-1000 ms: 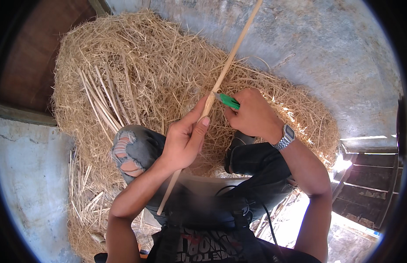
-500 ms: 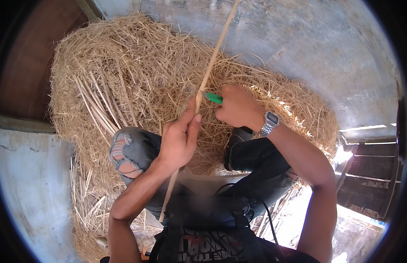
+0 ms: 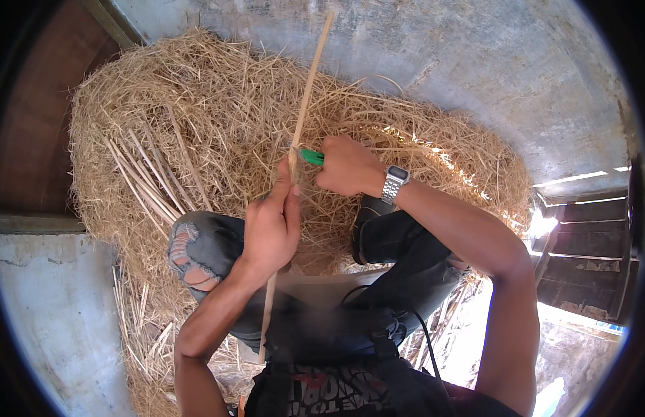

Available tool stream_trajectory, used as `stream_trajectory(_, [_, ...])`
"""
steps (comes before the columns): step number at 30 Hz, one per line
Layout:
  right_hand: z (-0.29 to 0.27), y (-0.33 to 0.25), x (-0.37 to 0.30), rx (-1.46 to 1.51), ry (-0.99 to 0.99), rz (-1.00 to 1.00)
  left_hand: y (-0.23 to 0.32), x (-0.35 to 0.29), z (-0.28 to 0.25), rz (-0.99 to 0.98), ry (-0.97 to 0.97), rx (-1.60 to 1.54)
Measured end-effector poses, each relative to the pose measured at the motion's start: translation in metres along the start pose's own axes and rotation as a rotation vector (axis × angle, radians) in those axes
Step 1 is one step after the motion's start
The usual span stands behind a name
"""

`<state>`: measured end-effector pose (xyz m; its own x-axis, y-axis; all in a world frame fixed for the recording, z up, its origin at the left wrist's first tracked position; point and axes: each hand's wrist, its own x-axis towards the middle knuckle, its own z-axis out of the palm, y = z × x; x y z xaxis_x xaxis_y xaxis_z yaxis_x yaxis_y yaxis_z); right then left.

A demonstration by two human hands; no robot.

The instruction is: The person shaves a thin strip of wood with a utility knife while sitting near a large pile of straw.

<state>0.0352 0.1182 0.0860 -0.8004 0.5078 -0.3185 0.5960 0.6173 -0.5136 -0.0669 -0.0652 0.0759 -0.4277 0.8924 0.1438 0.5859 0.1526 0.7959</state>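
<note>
From my end I'm seeing a silver watch [image 3: 396, 175], squarish face, metal link band, circling the right wrist. The person's wearing a black tee [image 3: 350, 395] with pale and reddish print, dark jeans [image 3: 221, 242] fraying into threads at the left knee, black straps [image 3: 386, 347], and a thin black cable [image 3: 429, 338] is curving down.

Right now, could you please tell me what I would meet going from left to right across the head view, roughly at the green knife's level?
Dark brown panel, loose pale sticks, pale wooden strip, green-handled knife, right hand, silver wristwatch.
</note>
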Motion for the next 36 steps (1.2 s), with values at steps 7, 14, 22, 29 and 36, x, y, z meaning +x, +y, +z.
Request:
stream_trajectory(7, [0.009,0.008,0.005,0.012,0.049,-0.027,-0.007,-0.001,-0.001,-0.031,-0.048,-0.076])
stream_trajectory(14, [0.005,0.005,0.003,-0.119,0.152,-0.022,-0.013,0.001,0.008,-0.217,-0.084,-0.468])
stream_trajectory(22, [-0.018,0.006,0.013,-0.179,0.460,-0.138,0.000,0.018,-0.021,-0.485,-0.258,-1.236])
stream_trajectory(29, [-0.031,0.019,0.004,0.276,0.375,-0.098,-0.013,0.010,-0.004,-0.309,-0.118,-0.855])
stream_trajectory(36, [-0.034,0.001,-0.010,0.349,0.352,-0.153,-0.001,0.008,0.001,-0.200,-0.095,-0.558])
